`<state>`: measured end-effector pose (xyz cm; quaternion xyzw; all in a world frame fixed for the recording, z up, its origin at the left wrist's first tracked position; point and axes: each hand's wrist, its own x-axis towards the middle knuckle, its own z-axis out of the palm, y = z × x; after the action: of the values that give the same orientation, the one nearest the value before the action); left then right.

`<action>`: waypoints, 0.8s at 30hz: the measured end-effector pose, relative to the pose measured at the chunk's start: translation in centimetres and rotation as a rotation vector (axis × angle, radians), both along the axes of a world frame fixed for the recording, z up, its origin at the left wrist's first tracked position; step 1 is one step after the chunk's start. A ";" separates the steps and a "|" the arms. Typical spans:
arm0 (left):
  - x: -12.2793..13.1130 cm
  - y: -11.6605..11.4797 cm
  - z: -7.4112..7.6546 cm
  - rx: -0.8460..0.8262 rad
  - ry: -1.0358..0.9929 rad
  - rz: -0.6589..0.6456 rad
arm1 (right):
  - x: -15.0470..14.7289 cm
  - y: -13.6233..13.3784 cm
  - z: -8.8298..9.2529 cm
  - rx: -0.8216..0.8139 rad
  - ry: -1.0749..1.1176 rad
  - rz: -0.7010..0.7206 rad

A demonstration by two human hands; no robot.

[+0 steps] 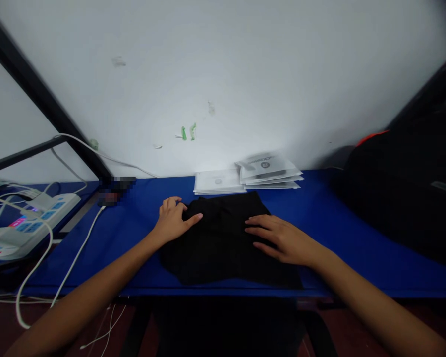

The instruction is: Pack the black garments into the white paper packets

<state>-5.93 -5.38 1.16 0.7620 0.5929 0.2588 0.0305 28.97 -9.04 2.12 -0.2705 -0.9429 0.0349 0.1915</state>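
Your left hand (173, 220) and right hand (278, 238) lie flat, fingers spread, on the black cloth (223, 243) at centre frame on the blue table (357, 223). It looks soft, light and floppy; pinch it at the edges or corners.

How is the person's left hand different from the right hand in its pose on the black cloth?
The left hand sits at the left edge of the black cloth, partly on the blue table; the right hand lies fully on the cloth. The left hand has its fingers curled, with one stretched out; the right hand lies flat, fingers spread. Both rest palm down and grip nothing.
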 end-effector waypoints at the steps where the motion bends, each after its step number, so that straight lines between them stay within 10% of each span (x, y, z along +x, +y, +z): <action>1: 0.1 0.1 -0.2 -0.009 0.014 -0.008 | 0.0 0.0 0.0 0.003 -0.005 -0.001; 13: 1.6 0.9 3.6 0.219 -0.349 -0.129 | 0.1 -0.2 0.7 0.021 0.114 -0.052; 18: 3.4 -0.7 3.8 -0.013 0.050 -0.629 | 0.2 -0.2 0.6 0.020 0.083 -0.061; 24: 4.3 -1.8 4.2 -0.056 0.264 -0.636 | 0.1 -0.3 0.8 0.006 0.082 -0.071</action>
<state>-1.61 -7.21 5.40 0.9344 0.3316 0.1192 0.0534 29.11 -9.34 2.90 -0.3013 -0.9242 0.0363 0.2320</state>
